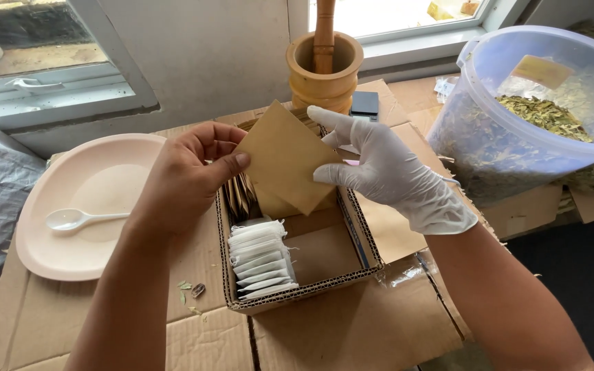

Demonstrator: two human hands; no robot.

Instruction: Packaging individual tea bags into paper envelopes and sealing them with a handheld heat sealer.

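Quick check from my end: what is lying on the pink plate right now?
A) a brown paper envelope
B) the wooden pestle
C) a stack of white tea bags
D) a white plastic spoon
D: a white plastic spoon lies alone on the pink plate, left of the bare left hand.

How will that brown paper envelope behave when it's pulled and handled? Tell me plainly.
The brown paper envelope probably feels very light: the left hand pinches it by one edge and the gloved right hand only touches the other. It looks thin yet fairly crisp, holding flat without drooping. It would likely crease or tear if squeezed hard.
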